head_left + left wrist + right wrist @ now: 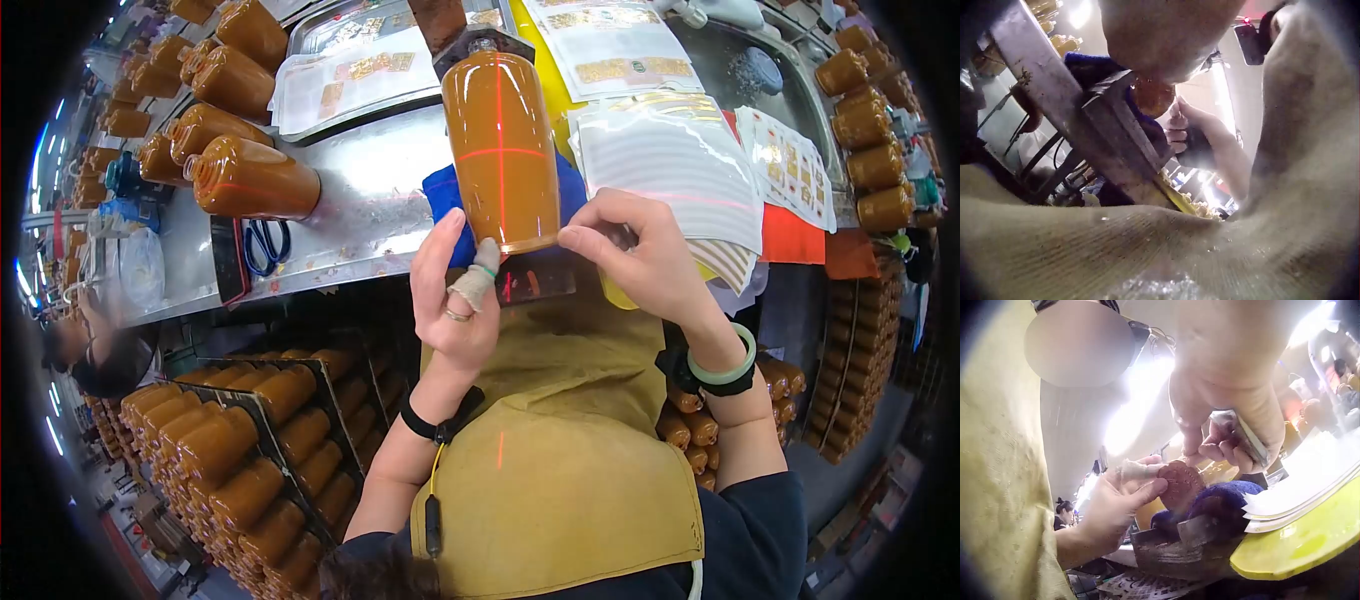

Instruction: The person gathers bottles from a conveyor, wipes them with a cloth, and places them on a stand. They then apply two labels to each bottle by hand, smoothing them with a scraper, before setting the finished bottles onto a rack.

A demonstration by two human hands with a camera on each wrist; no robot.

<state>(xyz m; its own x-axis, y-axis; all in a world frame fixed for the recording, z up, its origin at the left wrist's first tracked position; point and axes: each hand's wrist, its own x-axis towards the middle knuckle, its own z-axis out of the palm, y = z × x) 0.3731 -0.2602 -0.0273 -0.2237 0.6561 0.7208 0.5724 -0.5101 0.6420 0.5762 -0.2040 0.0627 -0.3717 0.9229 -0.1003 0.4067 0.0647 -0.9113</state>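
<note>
A glossy amber-brown bottle [500, 150] lies with its base toward me, over a blue cloth [440, 190]. Red light lines cross its side. At the base's left edge my left hand [455, 300] touches it with straight fingers, one wearing a pale cloth finger cover [475, 285]. The round base [1182, 486] shows in the right wrist view. My right hand [650, 245] has thumb and index fingertips together at the right edge of the base. Its other fingers curl round a flat grey scraper-like piece [1241, 434].
Stacked white sheets [660, 160] lie at the right, over a yellow board [1297, 544]. Another amber bottle [255, 180] stands at left on the metal table [370, 220], near blue-handled scissors [265, 250]. Racks of bottles [215, 440] fill the lower left. A dark metal holder [485, 45] meets the bottle's neck.
</note>
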